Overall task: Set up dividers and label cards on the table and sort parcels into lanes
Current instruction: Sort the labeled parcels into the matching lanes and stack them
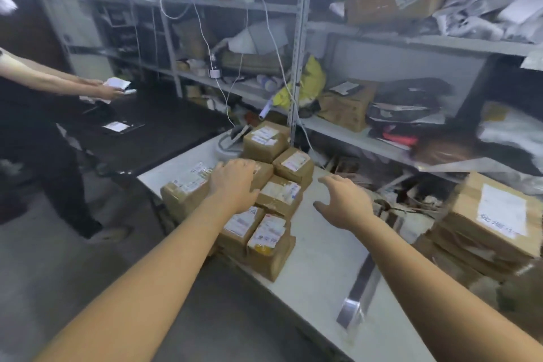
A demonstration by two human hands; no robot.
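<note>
Several brown cardboard parcels [279,194] with white labels are clustered on the left half of a white table [320,267]. My left hand [235,184] lies on top of the middle parcels with its fingers spread and relaxed. Over the bare table to the right of the pile, my right hand [343,203] hovers with its fingers spread, holding nothing. A flat metal strip [360,291] lies on the table near the front right, beside my right forearm.
Grey metal shelving [296,47] crammed with boxes, bags and cables stands behind the table. A stack of flat cardboard boxes [487,223] sits at the right. At the left, another person [44,126] holds white cards over a dark table [152,126].
</note>
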